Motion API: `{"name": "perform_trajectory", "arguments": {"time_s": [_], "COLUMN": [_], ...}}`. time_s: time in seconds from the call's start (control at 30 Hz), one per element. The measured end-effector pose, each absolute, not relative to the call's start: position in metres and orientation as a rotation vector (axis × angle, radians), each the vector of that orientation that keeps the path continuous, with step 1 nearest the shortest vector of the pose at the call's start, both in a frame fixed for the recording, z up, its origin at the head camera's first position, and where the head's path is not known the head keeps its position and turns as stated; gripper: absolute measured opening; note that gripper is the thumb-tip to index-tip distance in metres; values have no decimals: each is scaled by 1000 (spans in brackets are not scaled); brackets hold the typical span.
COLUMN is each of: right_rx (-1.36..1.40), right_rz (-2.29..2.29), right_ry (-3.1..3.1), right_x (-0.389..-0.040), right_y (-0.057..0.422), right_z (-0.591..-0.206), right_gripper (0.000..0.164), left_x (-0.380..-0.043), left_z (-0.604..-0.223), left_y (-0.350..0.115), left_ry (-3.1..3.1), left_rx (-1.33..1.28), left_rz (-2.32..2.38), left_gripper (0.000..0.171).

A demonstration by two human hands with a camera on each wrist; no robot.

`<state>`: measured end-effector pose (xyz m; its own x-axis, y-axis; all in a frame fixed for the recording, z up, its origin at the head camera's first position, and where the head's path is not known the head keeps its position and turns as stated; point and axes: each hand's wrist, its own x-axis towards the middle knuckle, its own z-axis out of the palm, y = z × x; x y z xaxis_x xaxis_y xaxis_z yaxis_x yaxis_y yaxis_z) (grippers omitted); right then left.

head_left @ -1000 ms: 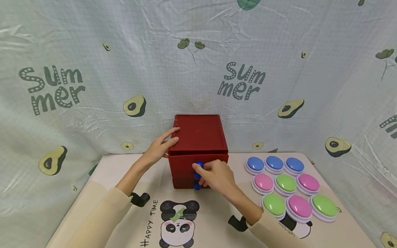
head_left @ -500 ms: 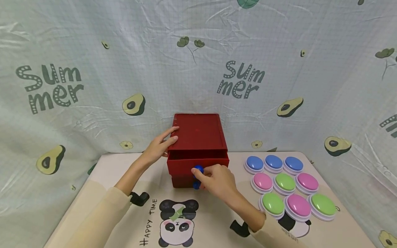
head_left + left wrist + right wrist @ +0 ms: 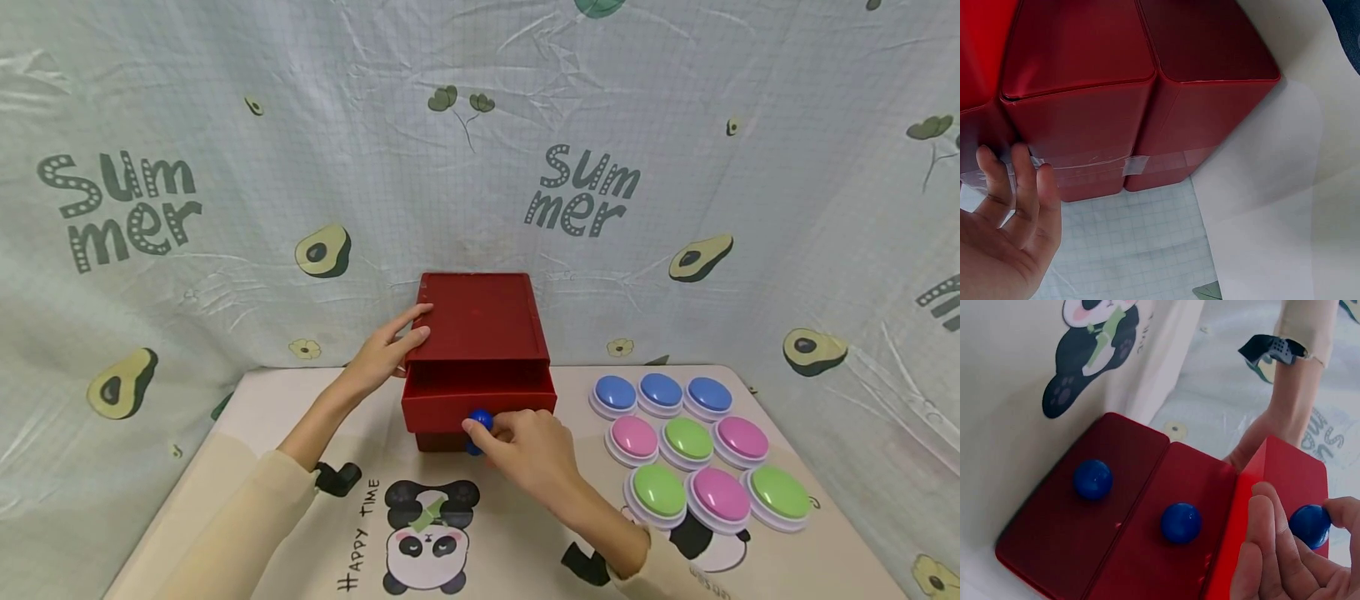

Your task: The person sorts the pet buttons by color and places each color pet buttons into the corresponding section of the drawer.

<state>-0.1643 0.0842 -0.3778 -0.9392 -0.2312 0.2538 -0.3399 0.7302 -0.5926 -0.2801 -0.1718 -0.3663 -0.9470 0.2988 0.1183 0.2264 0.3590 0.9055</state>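
A red drawer cabinet (image 3: 480, 312) stands at the back of the table, its top drawer (image 3: 438, 410) pulled partway out. The drawer's inside shows as a dark gap; no contents are visible. My right hand (image 3: 528, 454) pinches the round blue knob (image 3: 1310, 526) of that drawer between thumb and fingers. Two lower drawers, each with a blue knob (image 3: 1180, 523), stay closed. My left hand (image 3: 378, 358) rests against the cabinet's left side, thumb and a finger reaching the top edge. In the left wrist view, its fingertips (image 3: 1021, 153) touch the side near clear tape.
Several round push buttons (image 3: 690, 440), blue, pink and green, stand in rows at the table's right. A panda print (image 3: 427, 558) marks the table (image 3: 300, 542) in front of the cabinet. A patterned curtain (image 3: 480, 225) hangs close behind.
My right hand has drawn the top drawer toward me by its knob, widening the gap from a narrow slit. The left hand keeps its place on the cabinet.
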Motion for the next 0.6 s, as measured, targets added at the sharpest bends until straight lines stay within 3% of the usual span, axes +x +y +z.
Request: {"name": "perform_trajectory", "arguments": {"time_s": [0.3,0.6], "right_rx": [468,722], "right_rz": [1035,1180], "right_ry": [-2547,-2384], "right_x": [-154,-157], "right_y": [89,91], "right_z": [-383,-387], "right_gripper": [20,34], "left_x": [-281,-283], "left_z": [-366,-367], "left_y": [-173,-174], "left_ry": [2531,2521], "left_rx": [487,488], "left_rz": [1677,1690], "left_gripper": [57,57]}}
